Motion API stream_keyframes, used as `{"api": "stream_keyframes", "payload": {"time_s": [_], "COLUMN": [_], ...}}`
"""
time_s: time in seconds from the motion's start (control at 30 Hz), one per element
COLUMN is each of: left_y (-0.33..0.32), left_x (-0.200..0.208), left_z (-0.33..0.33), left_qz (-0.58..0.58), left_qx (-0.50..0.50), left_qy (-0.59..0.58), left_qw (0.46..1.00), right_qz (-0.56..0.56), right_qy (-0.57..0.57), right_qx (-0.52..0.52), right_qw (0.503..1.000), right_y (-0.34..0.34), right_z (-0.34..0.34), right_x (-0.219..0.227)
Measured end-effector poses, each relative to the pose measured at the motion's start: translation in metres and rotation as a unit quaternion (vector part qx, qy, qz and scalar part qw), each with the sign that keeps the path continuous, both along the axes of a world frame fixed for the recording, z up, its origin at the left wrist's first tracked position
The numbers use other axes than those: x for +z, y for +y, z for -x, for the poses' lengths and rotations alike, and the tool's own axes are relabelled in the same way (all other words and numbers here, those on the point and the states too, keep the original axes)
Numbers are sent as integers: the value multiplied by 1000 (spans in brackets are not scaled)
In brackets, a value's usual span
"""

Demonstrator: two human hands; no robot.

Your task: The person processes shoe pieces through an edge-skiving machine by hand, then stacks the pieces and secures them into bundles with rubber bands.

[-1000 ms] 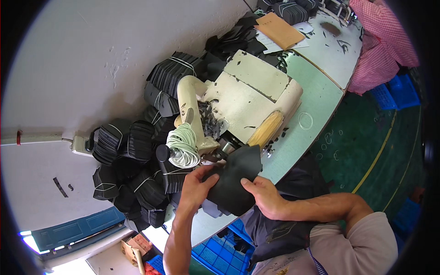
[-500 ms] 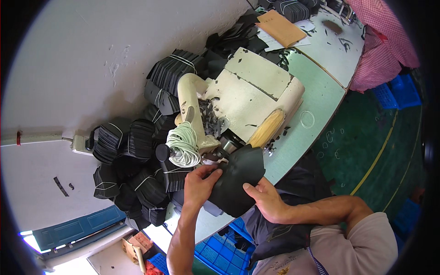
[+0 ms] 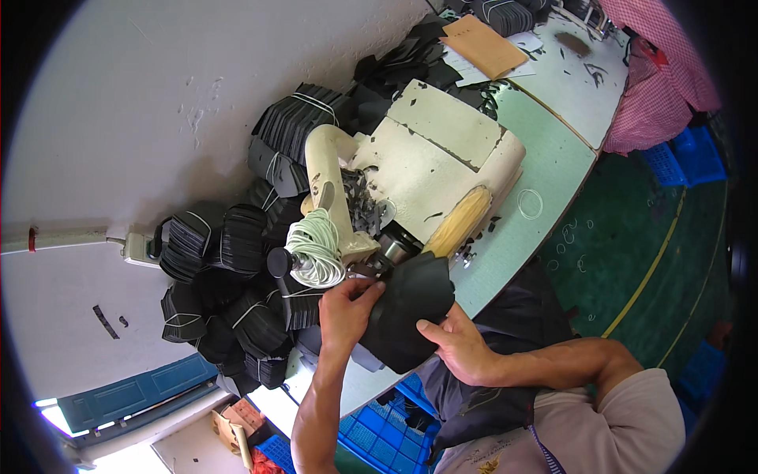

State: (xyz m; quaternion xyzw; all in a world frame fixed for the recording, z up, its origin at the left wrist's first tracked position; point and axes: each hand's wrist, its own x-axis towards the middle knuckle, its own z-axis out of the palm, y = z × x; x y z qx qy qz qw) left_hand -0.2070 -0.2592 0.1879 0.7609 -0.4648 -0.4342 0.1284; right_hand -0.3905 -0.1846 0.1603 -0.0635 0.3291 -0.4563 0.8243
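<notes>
The black sheet (image 3: 414,312) lies at the front of the cream machine (image 3: 446,146), held by opposite edges, presumably for level, steady control. The left hand (image 3: 343,317) pinches its left edge beside the metal parts (image 3: 399,245); the right hand (image 3: 462,347) grips its right edge, thumb on top, fingers mostly hidden. The left forearm slants upward; the right lies nearly level, elbow bent.
</notes>
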Motion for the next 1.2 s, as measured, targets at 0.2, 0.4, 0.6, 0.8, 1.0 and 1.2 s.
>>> {"api": "stream_keyframes", "payload": {"time_s": [0.2,0.4,0.6,0.8,1.0,1.2], "left_y": [17,16,19,29,14,27], "left_x": [-4,-3,-5,-4,-17,-21], "left_z": [-7,-7,-6,-6,-5,-11], "left_qz": [33,-2,56,27,43,64], "left_qx": [103,107,120,132,92,100], "left_qy": [229,154,256,207,111,166], "left_qw": [967,982,958,969,989,979], "right_qz": [-12,-32,-13,-26,-39,-18], "right_qy": [17,-13,16,-16,-7,-5], "right_qx": [-4,10,-25,34,7,21], "right_qw": [1000,999,999,999,999,1000], "right_y": [-16,-11,-21,-11,-13,-16], "right_z": [9,10,12,20,13,22], "right_x": [-4,0,-10,-5,2,-7]}}
